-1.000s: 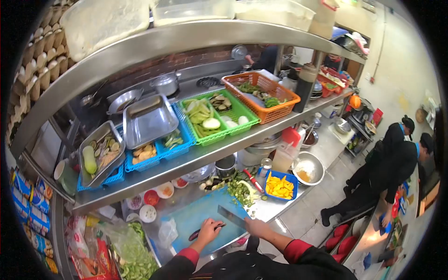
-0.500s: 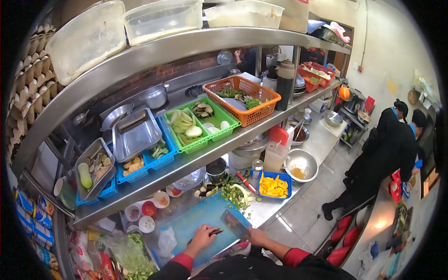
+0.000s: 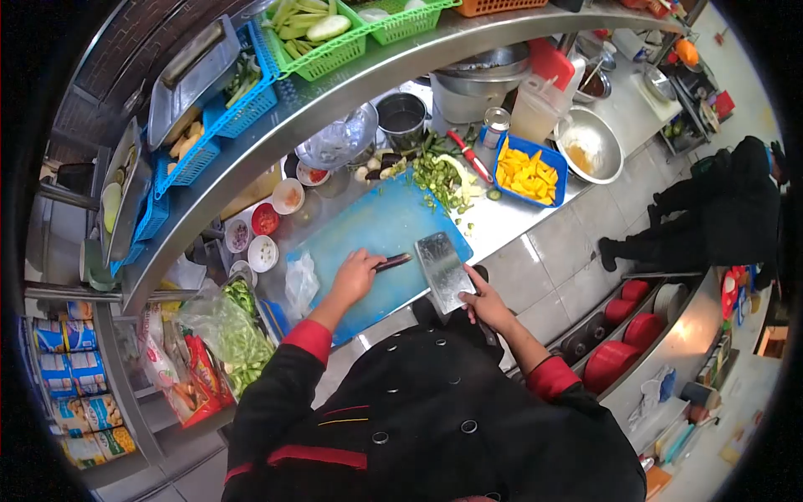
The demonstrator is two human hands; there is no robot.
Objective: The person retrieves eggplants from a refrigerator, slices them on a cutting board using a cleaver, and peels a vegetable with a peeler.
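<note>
A blue cutting board (image 3: 360, 222) lies on the steel counter below me. My left hand (image 3: 355, 276) rests on it, fingers closed around one end of a slim dark purple eggplant (image 3: 392, 263). In my right hand (image 3: 487, 304) is the handle of a cleaver (image 3: 442, 269). The broad blade lies over the board's right edge, apart from the eggplant, with small bits stuck to it. Chopped green vegetables (image 3: 447, 177) are heaped at the board's far right corner, and cut eggplant pieces (image 3: 390, 161) sit behind it. A crumpled clear plastic bag (image 3: 301, 283) touches its left side.
A blue basket of yellow pieces (image 3: 527, 173), a red-handled peeler or knife (image 3: 470, 156) and a steel bowl (image 3: 591, 144) stand at the right. Small bowls (image 3: 263, 253) line the left. A steel shelf (image 3: 335, 92) with baskets overhangs the counter. Two people in black (image 3: 728, 209) stand at right.
The view has tilted down toward my body. My left hand and the eggplant stay on the board, the eggplant now pointing right. The cleaver stays in my right hand at the board's right edge.
</note>
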